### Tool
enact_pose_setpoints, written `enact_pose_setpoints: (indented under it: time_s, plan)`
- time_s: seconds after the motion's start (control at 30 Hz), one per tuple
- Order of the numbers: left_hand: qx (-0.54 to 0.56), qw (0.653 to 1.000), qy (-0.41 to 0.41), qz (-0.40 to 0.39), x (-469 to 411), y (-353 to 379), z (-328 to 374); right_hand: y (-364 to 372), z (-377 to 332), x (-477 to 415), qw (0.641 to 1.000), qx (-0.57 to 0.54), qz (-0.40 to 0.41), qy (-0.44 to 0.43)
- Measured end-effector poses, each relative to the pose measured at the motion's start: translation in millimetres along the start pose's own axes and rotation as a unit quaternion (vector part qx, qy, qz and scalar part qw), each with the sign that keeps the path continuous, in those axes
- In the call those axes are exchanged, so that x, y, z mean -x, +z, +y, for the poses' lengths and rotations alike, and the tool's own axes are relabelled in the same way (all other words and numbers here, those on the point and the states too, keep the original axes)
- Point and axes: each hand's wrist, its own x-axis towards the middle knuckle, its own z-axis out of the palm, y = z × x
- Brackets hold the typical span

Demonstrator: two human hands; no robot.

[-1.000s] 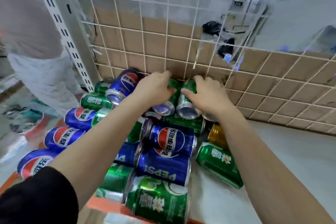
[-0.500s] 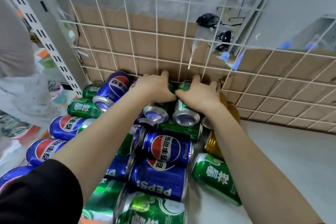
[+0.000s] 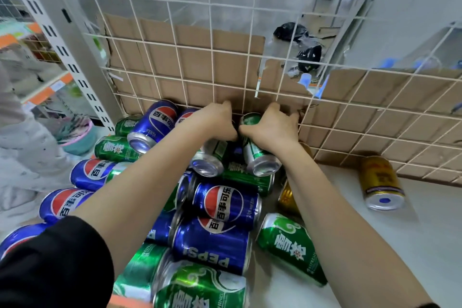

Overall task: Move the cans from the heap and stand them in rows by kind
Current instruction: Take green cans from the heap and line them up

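While reaching over heap (image 3: pixel 220 210), clasping left green can (image 3: pixel 215 151) in left hand (image 3: pixel 215 121), right green can (image 3: pixel 258 157) in right hand (image 3: pixel 273 129).

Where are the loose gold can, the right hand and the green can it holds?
Loose gold can (image 3: pixel 378 177): head view, mid side wall.
Right hand (image 3: pixel 272 130): head view, back of hand.
Green can (image 3: pixel 255 152): head view, side wall below the hand.
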Motion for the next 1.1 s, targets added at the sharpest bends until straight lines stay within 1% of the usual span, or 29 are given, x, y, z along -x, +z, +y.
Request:
enact_pose_setpoints:
  time_s: [0.07,0.13,0.2,0.37,0.47,0.6,0.7,0.8,0.87,0.93,1.03,1.1]
  plan:
    - [-0.033,0.999,0.006,-0.011,0.9,3.6,7.3,-0.7,0.3,0.4,1.000,-0.017,0.014,0.000]
    - [-0.043,0.999,0.011,-0.003,0.3,8.6,12.1,-4.1,0.2,2.4,0.999,-0.039,0.031,0.000]
    - [-0.028,1.000,0.005,0.007,0.8,11.4,13.9,-10.6,0.8,5.7,0.997,-0.062,0.043,0.003]
    - [0.028,0.998,-0.002,0.050,13.1,5.6,18.1,-22.0,6.3,9.7,0.983,-0.169,0.065,0.025]
    - [0.052,0.996,0.007,0.077,22.6,1.0,19.2,-27.8,11.6,14.3,0.975,-0.213,0.059,0.017]
    - [0.111,0.986,0.046,0.113,39.4,-2.6,17.7,-31.9,22.0,26.6,0.961,-0.269,0.058,-0.002]
    - [0.168,0.974,0.081,0.129,57.5,-7.3,20.5,-39.0,29.5,40.0,0.943,-0.326,0.066,-0.005]
    - [0.202,0.961,0.116,0.147,76.3,-9.3,30.5,-51.4,43.7,56.6,0.923,-0.381,0.062,-0.010]
    - [0.232,0.952,0.144,0.141,87.7,-6.2,43.0,-59.7,55.3,71.2,0.910,-0.410,0.060,0.007]
    - [0.278,0.939,0.173,0.110,95.8,1.5,55.8,-66.5,67.4,89.0,0.897,-0.437,0.067,0.025]
    - [0.323,0.920,0.215,0.063,101.4,23.7,78.2,-75.4,92.2,120.0,0.875,-0.471,0.108,0.040]
    - [0.323,0.914,0.239,0.060,106.9,38.6,98.4,-80.6,108.7,143.3,0.867,-0.477,0.136,0.057]
